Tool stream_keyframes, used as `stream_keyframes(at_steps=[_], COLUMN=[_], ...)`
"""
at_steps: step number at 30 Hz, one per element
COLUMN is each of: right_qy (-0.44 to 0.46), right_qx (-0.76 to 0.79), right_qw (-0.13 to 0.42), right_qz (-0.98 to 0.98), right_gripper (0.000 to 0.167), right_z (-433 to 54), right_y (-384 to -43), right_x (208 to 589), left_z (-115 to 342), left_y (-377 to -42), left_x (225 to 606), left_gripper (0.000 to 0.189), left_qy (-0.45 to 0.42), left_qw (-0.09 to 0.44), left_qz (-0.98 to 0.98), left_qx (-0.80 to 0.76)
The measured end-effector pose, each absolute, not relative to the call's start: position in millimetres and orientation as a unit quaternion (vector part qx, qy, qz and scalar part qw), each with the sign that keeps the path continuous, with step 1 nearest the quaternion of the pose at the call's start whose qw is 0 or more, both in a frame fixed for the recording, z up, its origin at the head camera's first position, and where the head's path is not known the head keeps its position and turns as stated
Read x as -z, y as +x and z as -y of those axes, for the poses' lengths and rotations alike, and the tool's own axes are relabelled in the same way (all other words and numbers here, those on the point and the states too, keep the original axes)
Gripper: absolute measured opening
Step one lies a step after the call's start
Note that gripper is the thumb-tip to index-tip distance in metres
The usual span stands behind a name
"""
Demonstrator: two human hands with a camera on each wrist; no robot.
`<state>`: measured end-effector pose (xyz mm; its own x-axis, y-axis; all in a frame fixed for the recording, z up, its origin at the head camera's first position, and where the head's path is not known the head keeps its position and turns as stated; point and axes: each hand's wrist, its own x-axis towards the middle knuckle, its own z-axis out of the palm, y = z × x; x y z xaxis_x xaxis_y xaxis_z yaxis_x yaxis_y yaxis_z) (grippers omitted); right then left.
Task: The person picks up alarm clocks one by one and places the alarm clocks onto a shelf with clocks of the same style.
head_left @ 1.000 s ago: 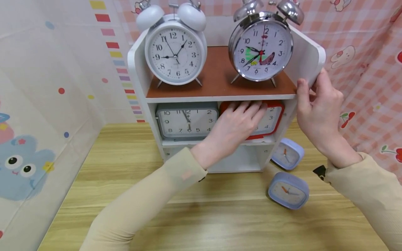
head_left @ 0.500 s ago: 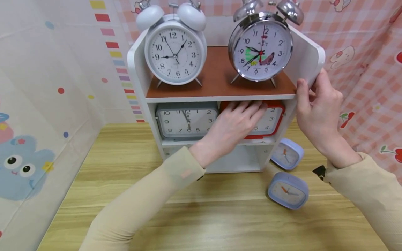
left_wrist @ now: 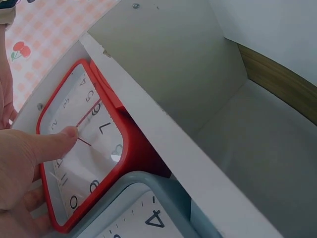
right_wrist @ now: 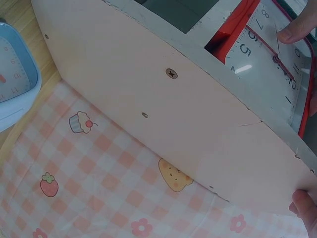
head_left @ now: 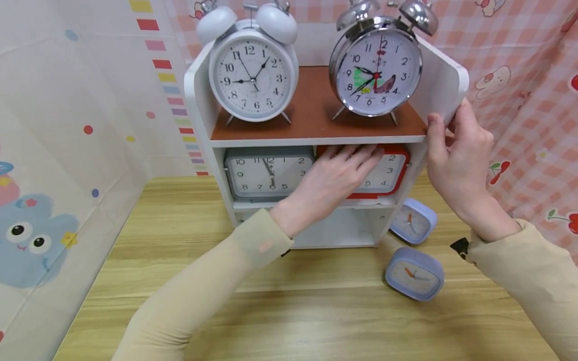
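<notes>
A red-framed rectangular clock point(head_left: 395, 175) stands in the middle shelf compartment, on the right. My left hand point(head_left: 331, 180) holds it, fingers over its top edge and thumb pressed on its face, as the left wrist view shows. The hand covers much of the dial. Beside it on the left is a grey-blue clock point(head_left: 248, 175) of like shape. My right hand point(head_left: 460, 165) pinches the front edge of the right side panel of the white shelf point(head_left: 444, 82). In the right wrist view, its thumb point(right_wrist: 304, 208) shows on that panel's edge.
On the brown top board point(head_left: 311, 105) stand a white twin-bell alarm clock point(head_left: 255, 100) and a silver one point(head_left: 375, 95). Two small lavender clocks, one farther back point(head_left: 413, 223) and one nearer point(head_left: 414, 276), lie on the wooden table point(head_left: 289, 311) right of the shelf. Patterned cloth hangs behind.
The red clock's lower edge has shifted slightly back and left into the compartment, my left wrist moving a little left with it. My right hand keeps its place on the panel.
</notes>
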<state>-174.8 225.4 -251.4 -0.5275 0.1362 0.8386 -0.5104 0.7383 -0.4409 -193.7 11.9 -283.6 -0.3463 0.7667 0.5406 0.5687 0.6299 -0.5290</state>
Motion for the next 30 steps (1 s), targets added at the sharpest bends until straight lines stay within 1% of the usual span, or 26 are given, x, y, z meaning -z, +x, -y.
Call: stream_keyframes(at_steps=[17, 23, 27, 30], right_qy=[0.120, 0.114, 0.120, 0.123], right_qx=[-0.349, -0.357, -0.354, -0.362], right_qw=[0.468, 0.467, 0.458, 0.434], right_qz=[0.803, 0.801, 0.807, 0.816], right_gripper=[0.044, 0.042, 0.041, 0.041], right_z=[-220, -223, -228, -232], right_y=[-177, -178, -174, -169], right_x=[252, 253, 252, 251], left_z=[-5, 3, 10, 17], left_y=[-195, -191, -186, -181], left_x=[285, 285, 286, 286], left_gripper=[0.048, 0.048, 0.053, 0.053], left_qy=[-0.416, -0.458, -0.498, -0.514], left_qw=[0.379, 0.360, 0.377, 0.401], left_qz=[0.818, 0.810, 0.779, 0.757], left_qx=[-0.118, -0.070, -0.049, -0.040])
